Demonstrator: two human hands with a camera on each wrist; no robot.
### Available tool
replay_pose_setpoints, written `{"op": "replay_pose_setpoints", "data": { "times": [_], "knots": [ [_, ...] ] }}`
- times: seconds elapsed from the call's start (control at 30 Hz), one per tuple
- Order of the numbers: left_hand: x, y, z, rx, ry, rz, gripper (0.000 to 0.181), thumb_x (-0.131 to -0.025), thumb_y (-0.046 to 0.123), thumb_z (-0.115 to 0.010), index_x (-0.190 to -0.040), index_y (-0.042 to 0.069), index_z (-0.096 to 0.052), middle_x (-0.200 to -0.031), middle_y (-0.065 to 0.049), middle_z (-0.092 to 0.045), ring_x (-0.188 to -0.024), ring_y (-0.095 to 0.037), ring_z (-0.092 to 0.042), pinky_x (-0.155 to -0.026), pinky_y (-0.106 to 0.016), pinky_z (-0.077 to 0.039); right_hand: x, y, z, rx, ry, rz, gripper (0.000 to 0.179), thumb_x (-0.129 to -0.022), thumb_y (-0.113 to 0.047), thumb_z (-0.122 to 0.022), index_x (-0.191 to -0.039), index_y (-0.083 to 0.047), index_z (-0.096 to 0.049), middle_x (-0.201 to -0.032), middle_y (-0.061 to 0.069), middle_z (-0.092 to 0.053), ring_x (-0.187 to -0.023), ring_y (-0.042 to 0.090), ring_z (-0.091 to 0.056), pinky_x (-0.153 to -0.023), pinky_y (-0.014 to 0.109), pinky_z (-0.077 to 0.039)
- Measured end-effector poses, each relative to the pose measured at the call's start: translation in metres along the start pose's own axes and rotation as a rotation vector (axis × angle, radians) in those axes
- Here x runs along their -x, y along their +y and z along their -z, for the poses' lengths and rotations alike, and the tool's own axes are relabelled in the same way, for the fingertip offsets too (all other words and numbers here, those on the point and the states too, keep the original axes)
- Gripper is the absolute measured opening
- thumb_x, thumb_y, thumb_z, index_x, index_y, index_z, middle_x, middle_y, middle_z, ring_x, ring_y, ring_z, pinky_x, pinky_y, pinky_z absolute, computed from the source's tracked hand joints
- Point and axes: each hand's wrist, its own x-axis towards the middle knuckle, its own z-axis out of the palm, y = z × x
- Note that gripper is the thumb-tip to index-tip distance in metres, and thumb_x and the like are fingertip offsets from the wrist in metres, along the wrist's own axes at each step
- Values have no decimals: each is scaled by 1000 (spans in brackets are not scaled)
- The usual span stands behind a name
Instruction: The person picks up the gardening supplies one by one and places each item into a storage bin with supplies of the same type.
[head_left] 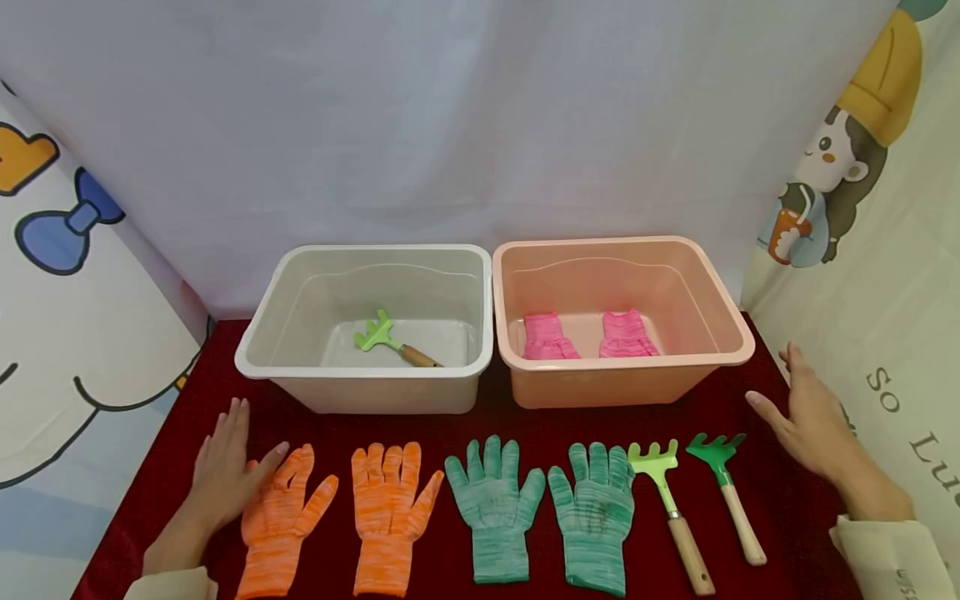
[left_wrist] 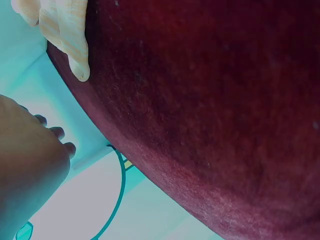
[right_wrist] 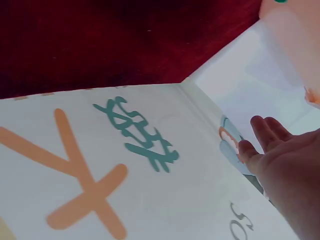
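My left hand (head_left: 225,479), fingers straight, is at the left beside an orange glove (head_left: 277,525), its thumb overlapping the glove's fingers in the head view. A second orange glove (head_left: 384,517) lies to the right of it. Two green gloves, one left (head_left: 495,508) and one right (head_left: 596,517), lie mid-row. To their right are a light-green hand rake (head_left: 671,508) and a dark-green hand rake (head_left: 727,492), both with wooden handles. Past the rakes, my right hand (head_left: 813,425) is held out with extended fingers and nothing in it.
Behind the row stand a white tub (head_left: 375,392) holding a light-green hand rake (head_left: 390,337) and a peach tub (head_left: 600,387) with two pink knitted pieces, partly hidden by its front rim. A dark red cloth (head_left: 337,425) covers the table; printed curtains hang at both sides.
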Motion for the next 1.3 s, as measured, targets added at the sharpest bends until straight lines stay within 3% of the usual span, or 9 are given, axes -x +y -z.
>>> {"op": "replay_pose_setpoints", "data": {
  "times": [0.17, 0.43, 0.93, 1.3],
  "knots": [
    [1, 3, -2, -8, 17, -15, 88, -93, 47, -47, -146, -1, 5, -150, -26, 4, -135, -48, 4, -101, -65, 2, -4, -8, 4, -47, -5, -4, 81, -93, -20, -55, -148, -4, 2, -142, 34, -21, -125, 54, -24, -101, 61, -15],
    [4, 8, -1, -16, -14, 5, 88, -94, 49, -45, -146, 0, 7, -150, -26, 7, -135, -47, 5, -102, -63, 3, -5, -15, 7, -66, 18, 0, 79, -92, -18, -57, -149, -8, -3, -141, 31, -24, -120, 54, -29, -96, 65, -19],
    [9, 12, -7, 10, 27, -40, 87, -93, 45, -50, -147, -1, 0, -150, -27, -1, -135, -47, -1, -101, -65, -3, -11, -32, 13, -94, 60, 23, 78, -90, -15, -59, -149, -11, -9, -140, 30, -27, -121, 53, -29, -98, 64, -18],
    [11, 14, -11, 25, -16, -21, 87, -93, 46, -49, -147, -1, 0, -151, -26, 1, -134, -49, -3, -99, -67, -7, -14, -40, 14, -97, 89, 77, 77, -89, -13, -61, -149, -10, -13, -140, 30, -27, -121, 51, -30, -99, 62, -19]
  ]
}}
